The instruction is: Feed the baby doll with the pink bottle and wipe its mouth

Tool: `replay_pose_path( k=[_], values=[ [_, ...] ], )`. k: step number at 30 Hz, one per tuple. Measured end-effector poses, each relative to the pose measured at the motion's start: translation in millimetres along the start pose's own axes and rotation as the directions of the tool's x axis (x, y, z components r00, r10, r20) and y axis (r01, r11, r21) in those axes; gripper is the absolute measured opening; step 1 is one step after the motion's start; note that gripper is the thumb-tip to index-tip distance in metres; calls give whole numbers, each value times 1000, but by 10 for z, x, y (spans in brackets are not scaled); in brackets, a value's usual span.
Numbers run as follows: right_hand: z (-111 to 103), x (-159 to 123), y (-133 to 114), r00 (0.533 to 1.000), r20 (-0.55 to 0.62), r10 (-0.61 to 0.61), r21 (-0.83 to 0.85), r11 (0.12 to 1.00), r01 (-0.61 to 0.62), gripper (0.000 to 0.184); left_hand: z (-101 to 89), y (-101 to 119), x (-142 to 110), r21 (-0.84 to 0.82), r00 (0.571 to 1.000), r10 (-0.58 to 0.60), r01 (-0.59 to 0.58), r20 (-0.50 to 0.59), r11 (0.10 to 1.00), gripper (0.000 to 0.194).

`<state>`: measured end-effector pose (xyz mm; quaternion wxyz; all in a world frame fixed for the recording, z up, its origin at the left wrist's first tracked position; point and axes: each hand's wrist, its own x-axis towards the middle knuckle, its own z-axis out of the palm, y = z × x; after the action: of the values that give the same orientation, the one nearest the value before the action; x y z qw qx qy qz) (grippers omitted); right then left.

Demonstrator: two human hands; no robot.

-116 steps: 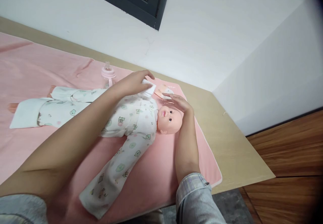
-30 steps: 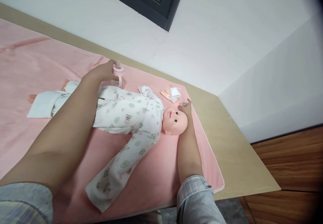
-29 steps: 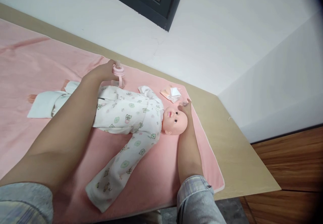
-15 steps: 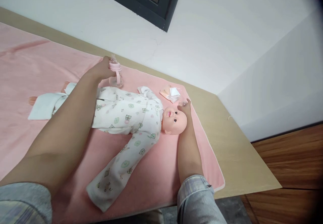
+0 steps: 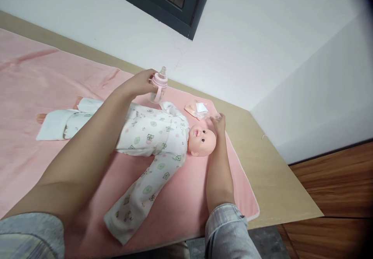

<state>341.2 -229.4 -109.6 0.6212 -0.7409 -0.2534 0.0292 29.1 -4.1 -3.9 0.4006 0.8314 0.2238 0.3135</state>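
Observation:
A clear baby bottle (image 5: 159, 86) with a pink collar, pink handles and a clear teat is upright in my left hand (image 5: 145, 82), whose fingers wrap round its far side. It is above the blanket's far edge, by the doll's far sleeve. My right hand (image 5: 218, 123), past the top of the doll's head, has its fingers curled round a small clear cap (image 5: 218, 118), mostly hidden. Between my arms the bald baby doll (image 5: 201, 140) lies on its back in a white printed outfit (image 5: 157, 130), one long sleeve stretched toward me.
A small clear packet (image 5: 196, 109) with orange and white on it lies beyond the doll's head. The pink blanket (image 5: 180, 196) covers much of the wooden table (image 5: 262, 173). Behind it rises a white wall (image 5: 233, 56) with a dark-framed window (image 5: 186, 21).
My left hand has carried the baby bottle to the right, along the doll toward its head. My right hand has shifted slightly right with the clear cap, away from the doll's face.

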Motion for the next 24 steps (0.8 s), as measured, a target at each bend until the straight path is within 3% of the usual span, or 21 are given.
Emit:
replay_pose_path(
  k=[3, 7, 13, 16, 24],
  values=[
    [-33, 21, -270, 997, -20, -79, -79, 994, 77, 64, 98, 52, 26, 16, 998, 63, -63, 10, 998, 56],
    [-43, -56, -782, 961, 72, -267, 24, 964, 266, 56, 244, 239, -35, 92, 991, 131, -131, 9, 987, 53],
    [64, -491, -1511, 776, 310, -550, 241, 834, 495, 61, 495, 577, -245, 246, 966, 252, -259, 61, 934, 54],
    [181, -691, -1664, 710, 382, -591, 255, 806, 534, 67, 561, 647, -306, 278, 956, 278, -293, 95, 915, 53],
    [379, -834, -1679, 635, 458, -622, 167, 762, 625, 65, 552, 748, -424, 239, 965, 242, -260, 103, 936, 72]
  ],
)
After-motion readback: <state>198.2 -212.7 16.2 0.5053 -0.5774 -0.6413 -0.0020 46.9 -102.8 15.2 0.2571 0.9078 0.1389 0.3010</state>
